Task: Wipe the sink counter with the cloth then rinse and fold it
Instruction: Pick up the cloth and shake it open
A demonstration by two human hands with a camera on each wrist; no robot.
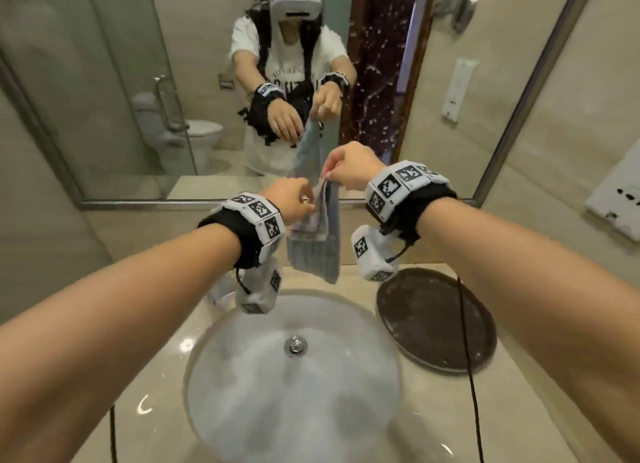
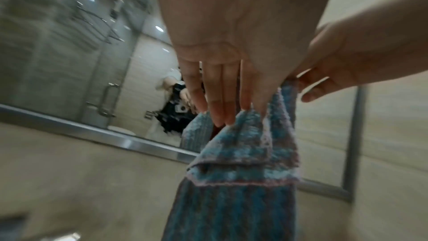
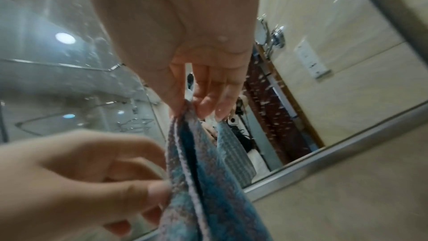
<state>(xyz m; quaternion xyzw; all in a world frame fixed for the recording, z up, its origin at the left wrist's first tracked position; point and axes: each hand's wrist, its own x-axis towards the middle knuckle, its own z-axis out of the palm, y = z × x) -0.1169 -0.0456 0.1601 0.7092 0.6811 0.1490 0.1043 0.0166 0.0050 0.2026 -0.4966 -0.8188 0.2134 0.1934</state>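
Observation:
A blue-grey striped cloth hangs folded lengthwise in the air above the back of the sink basin, in front of the mirror. My right hand pinches its top corner between thumb and fingers, as the right wrist view shows. Just below and to the left, my left hand pinches a folded edge of the cloth; its fingers reach down onto the fold. The cloth is off the beige counter.
A dark round tray lies on the counter right of the basin. The drain plug sits at the basin's centre. The mirror rises right behind the cloth. A white fixture is on the right wall. Black cables hang from both wrists.

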